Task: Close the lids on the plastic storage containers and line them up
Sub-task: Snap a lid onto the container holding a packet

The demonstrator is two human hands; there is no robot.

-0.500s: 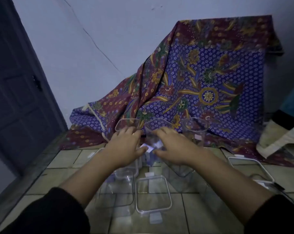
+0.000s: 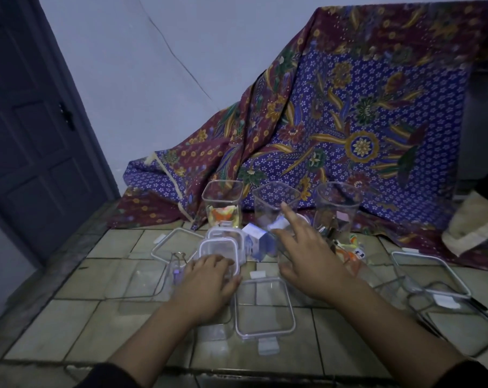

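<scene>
Tubs in row by cloth (image 2: pixel 349 113): left tub (image 2: pixel 222 203) holds orange bits, middle tub (image 2: pixel 275 207) and right tub (image 2: pixel 336 210) upright, lidless. Lid (image 2: pixel 265 308) flat on floor tiles (image 2: pixel 77 326), long axis front-back. Left hand (image 2: pixel 206 281) flat on small box (image 2: pixel 220 252); right hand (image 2: pixel 307 256) spread, gripping nothing.

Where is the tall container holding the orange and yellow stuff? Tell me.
Head view, centre: the tall container stands leftmost of three before the patterned cloth, beyond the left hand.

The scene is dimly lit with a cold bluish cast. Shadows are soft; no glare is seen. Edges are bent by wide-angle distortion, and the lower corners are darkened and slightly blurred.
</scene>
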